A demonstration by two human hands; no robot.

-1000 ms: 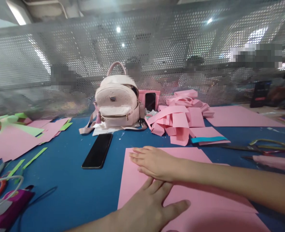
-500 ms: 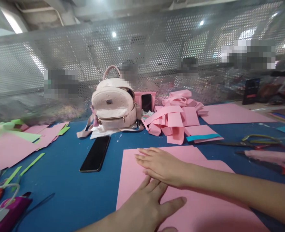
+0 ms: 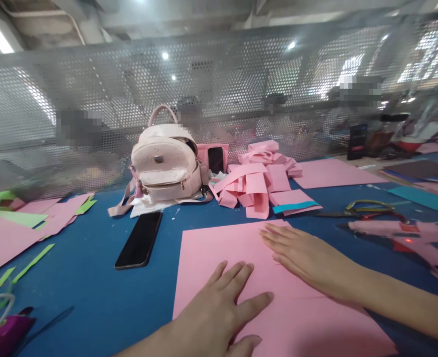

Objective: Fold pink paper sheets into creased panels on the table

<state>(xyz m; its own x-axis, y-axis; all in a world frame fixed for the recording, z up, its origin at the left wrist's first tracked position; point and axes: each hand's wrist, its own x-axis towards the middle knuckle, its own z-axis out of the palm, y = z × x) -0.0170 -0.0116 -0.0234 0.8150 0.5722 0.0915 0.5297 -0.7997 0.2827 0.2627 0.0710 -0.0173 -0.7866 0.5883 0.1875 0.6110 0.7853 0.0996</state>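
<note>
- so the right hand (image 3: 311, 258) is now being laid further right on the pink sheet (image 3: 293, 312), while half a second ago it was being kept right up against the left hand (image 3: 221, 307), and some bare paper is being left showing between the two

- the left hand is being held in pretty much the same spot on the sheet, palm down, its fingers being spread wide

- the right hand is being kept flat too, fingers stretched out near the far right corner, and nothing is being gripped by either one

- the sheet is being kept flat on the blue table (image 3: 92, 292), right under both hands

- way more of the pink glue gun (image 3: 405, 235) is being shown on the right side now, red light and all

- container-wise, the pale backpack (image 3: 165, 158) is being stood on some white tissue (image 3: 139, 206); a dark gap is being left at its upper right, but whatever's being kept inside can't be made out

- the small phone (image 3: 215, 159) is being propped upright beside the bag, in front of something pink, and whether that's a box or just card can't be told

- the folded pink pieces (image 3: 258, 181) are being left heaped to the right of that, and the bigger phone (image 3: 139, 243) is being left lying left of the sheet
</note>
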